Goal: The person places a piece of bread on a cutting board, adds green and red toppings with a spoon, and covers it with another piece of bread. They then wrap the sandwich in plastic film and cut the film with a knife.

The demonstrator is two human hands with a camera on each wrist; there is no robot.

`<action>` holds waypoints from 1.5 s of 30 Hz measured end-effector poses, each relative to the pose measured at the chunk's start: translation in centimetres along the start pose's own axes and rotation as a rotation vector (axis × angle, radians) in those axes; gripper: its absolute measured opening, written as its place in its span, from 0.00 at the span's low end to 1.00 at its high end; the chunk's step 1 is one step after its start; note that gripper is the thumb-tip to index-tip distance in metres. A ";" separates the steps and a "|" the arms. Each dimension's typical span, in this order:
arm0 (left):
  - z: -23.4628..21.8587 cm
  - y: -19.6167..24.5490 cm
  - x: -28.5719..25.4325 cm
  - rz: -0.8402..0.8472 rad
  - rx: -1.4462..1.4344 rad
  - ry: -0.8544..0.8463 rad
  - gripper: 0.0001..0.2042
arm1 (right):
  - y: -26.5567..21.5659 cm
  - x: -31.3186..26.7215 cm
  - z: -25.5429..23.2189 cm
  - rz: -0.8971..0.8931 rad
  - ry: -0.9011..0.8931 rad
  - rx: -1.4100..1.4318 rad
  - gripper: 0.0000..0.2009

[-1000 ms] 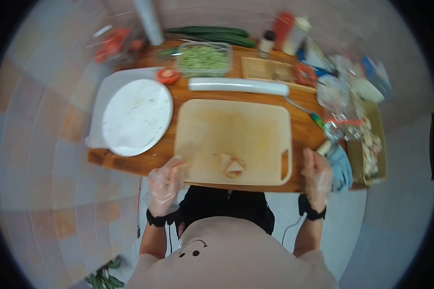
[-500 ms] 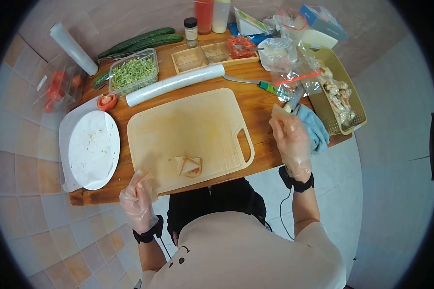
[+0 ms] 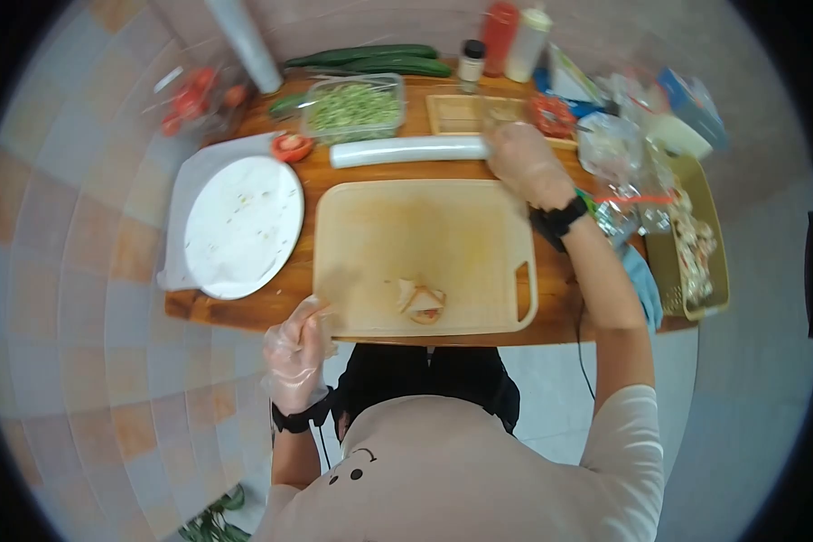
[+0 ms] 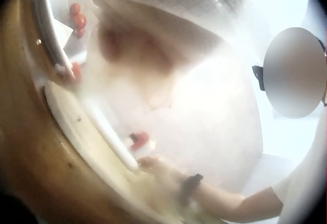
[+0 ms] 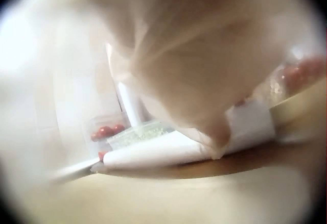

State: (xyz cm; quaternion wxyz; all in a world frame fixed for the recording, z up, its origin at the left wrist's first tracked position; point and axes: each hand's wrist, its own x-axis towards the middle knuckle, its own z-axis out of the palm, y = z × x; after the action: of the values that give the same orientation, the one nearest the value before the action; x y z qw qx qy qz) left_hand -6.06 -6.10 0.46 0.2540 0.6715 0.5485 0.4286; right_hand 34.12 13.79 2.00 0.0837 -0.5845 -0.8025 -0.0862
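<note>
My right hand [image 3: 528, 167], in a clear plastic glove, is at the right end of a white plastic-wrap roll [image 3: 406, 152]. Its thumb side overlaps the roll [image 5: 153, 152] in the right wrist view; blur and the hand itself hide the other fingers, so I cannot tell whether it grips. By the lower left corner of the cutting board [image 3: 425, 235], my gloved left hand [image 3: 296, 357] has loosely bent fingers and holds nothing visible. A small folded piece of bread with reddish filling [image 3: 422, 301] lies near the board's front edge.
A paper-lined white plate [image 3: 244, 226] lies left. Behind are a halved tomato [image 3: 292, 146], a container of chopped greens [image 3: 354, 108], cucumbers [image 3: 370, 60], a spice jar [image 3: 471, 66] and chopped red food [image 3: 551, 116]. An olive basket [image 3: 715, 235] and a blue cloth [image 3: 641, 285] are right.
My right hand has moved from beside the blue cloth, forward and left to the plastic-wrap roll. My left hand stays by the board's lower left corner. The head view has turned back and forth.
</note>
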 end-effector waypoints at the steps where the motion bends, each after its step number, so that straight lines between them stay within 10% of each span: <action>1: -0.4 0.2 -0.2 -0.016 -0.017 0.003 0.09 | -0.1 0.4 0.3 -0.007 -0.002 -0.032 0.07; 4: -0.3 -0.2 0.3 0.160 0.081 0.079 0.09 | -0.9 0.9 0.2 -0.043 0.008 -0.108 0.07; 14: -0.1 0.7 1.1 -0.053 -0.032 -0.060 0.09 | -1.3 0.3 -1.9 -0.157 0.139 -0.036 0.15; 26: -0.5 6.1 4.8 0.599 0.903 0.189 0.35 | -7.9 -6.9 -12.5 -0.279 0.107 0.215 0.25; 29: -0.6 6.2 5.4 0.658 1.087 0.013 0.34 | -9.6 -8.7 -13.4 -0.308 -0.006 0.236 0.26; 32: -0.7 4.9 5.1 0.511 1.082 -0.250 0.35 | -10.3 -9.8 -12.7 -0.348 0.088 0.353 0.25; 39: -2.3 6.2 3.7 -0.088 0.165 -0.285 0.32 | -11.8 -13.9 -8.4 0.217 0.647 0.615 0.20; 40: -2.1 5.6 3.3 -0.113 0.113 -0.293 0.31 | -14.0 -13.5 -9.0 0.340 0.628 1.055 0.17; 45: -0.4 5.0 2.3 -0.029 0.122 -0.279 0.24 | -16.7 -13.1 -8.9 0.275 0.345 0.969 0.17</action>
State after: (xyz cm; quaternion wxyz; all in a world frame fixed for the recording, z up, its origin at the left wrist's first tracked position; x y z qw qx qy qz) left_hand -3.70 -5.34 5.38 0.2925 0.7307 0.5426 0.2934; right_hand 22.46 -5.50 6.91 0.4852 -0.5559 -0.6410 0.2112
